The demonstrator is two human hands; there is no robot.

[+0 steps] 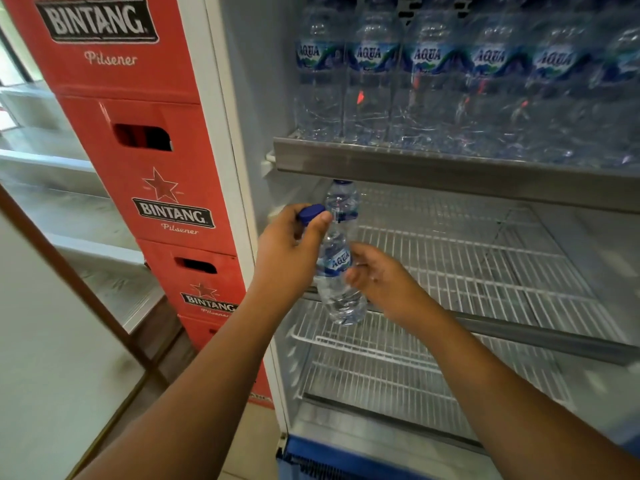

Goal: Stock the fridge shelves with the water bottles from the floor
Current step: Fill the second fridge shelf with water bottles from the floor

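Wire shelf (pixel 467 271) behind; left hand (pixel 291 251) grips clear, blue-capped, tilted AQUA bottle (pixel 337 296).

"AQUA" – bottle labels (pixel 427 57) (top shelf, held bottle too) | "BINTANG Pilsener" – red crates (pixel 173 216)

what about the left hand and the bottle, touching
Touching: the head view shows the left hand gripping the water bottle at its neck, under the blue cap.

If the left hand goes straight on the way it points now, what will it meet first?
Probably the standing bottle at the left of the middle shelf, just beyond the left hand and the held bottle. Depth is unclear, so I cannot judge the gap.
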